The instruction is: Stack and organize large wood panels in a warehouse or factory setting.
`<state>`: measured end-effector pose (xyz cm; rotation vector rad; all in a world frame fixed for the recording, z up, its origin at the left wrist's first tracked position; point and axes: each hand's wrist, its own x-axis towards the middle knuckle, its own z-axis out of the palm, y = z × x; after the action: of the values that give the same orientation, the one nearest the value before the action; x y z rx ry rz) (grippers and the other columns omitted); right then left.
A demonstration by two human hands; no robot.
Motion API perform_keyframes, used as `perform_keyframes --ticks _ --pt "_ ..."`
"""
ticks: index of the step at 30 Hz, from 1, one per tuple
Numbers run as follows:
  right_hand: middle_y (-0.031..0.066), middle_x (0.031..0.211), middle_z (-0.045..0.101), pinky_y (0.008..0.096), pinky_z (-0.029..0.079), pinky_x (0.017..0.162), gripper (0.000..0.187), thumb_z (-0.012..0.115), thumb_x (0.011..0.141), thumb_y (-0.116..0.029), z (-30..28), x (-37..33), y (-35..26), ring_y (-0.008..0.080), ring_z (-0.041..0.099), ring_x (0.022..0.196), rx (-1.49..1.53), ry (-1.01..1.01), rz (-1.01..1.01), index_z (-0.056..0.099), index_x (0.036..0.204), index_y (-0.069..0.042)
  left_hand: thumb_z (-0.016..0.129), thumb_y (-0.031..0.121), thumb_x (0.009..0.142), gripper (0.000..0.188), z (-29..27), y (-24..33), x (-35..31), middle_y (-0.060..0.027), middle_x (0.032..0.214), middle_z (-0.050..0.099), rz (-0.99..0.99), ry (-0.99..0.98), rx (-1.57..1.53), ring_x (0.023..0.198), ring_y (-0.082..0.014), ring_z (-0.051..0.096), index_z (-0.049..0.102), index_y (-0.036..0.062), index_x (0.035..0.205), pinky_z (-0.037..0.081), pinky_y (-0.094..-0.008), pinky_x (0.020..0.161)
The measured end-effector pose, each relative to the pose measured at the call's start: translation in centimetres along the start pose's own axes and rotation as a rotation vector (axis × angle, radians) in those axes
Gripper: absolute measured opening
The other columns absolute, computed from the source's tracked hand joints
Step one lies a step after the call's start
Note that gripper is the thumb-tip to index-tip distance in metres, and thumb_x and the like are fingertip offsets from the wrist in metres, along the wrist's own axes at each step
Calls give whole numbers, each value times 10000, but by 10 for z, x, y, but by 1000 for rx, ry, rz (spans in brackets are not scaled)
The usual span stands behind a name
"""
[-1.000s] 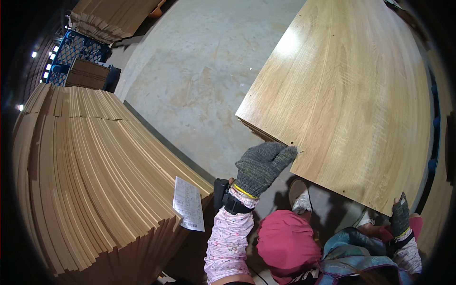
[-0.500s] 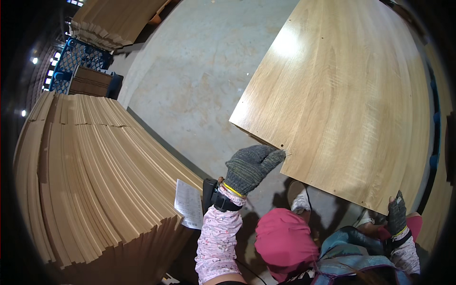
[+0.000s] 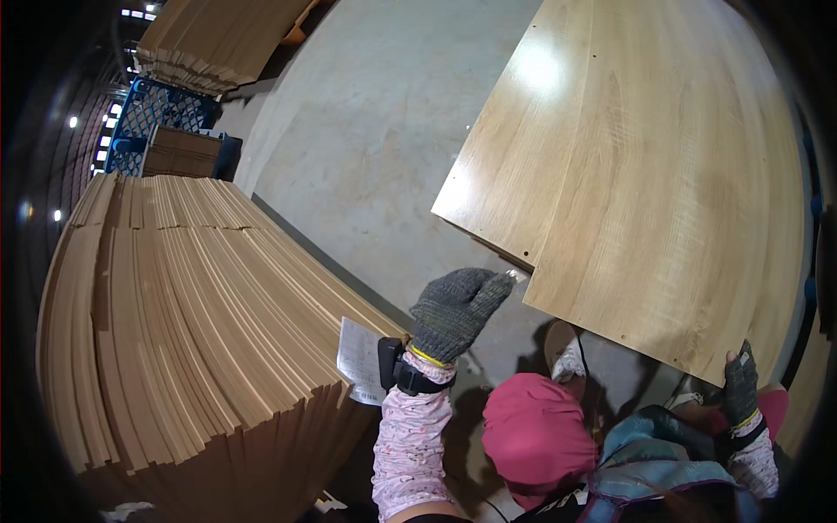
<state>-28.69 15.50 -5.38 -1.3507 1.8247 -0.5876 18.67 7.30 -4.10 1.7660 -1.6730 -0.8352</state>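
Note:
My left hand, in a dark grey knit glove with a yellow cuff edge, is closed in a pinch just off the near edge of the wood-grain boards. A small pale bit shows at its fingertips; I cannot make out what it is. Close to the fingertips, a dark round hole marks the board. By the boards' near right corner is my right hand, gloved, fingers stretched out and thumb slightly apart. Whether it touches the edge is hard to tell.
Left of me stands a big stack of brown sheets with uneven ends. A printed paper sticks out beside it. Farther back are a blue lattice crate and another brown stack. My pink-trousered knee is below the boards.
My left fingertips have come off the board's edge and now sit just short of it. The right hand stays by the near right corner. The whole view has shifted slightly.

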Motion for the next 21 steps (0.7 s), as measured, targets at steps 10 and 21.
perform_keyframes --ticks 10,21 --pt "179 1124 554 331 392 912 474 476 923 -287 0 -1 13 267 517 1055 -83 2 -42 435 1242 62 600 300 848 281 4 25 6 -176 795 635 64 -14 184 707 -319 622 668 28 865 475 -371 618" --pt "202 1227 509 333 361 960 504 445 945 -281 -4 -1 -4 273 484 1142 -92 -113 59 384 1284 87 550 377 865 354 11 28 3 -169 794 633 -24 -82 366 738 -330 613 665 42 848 471 -393 656"
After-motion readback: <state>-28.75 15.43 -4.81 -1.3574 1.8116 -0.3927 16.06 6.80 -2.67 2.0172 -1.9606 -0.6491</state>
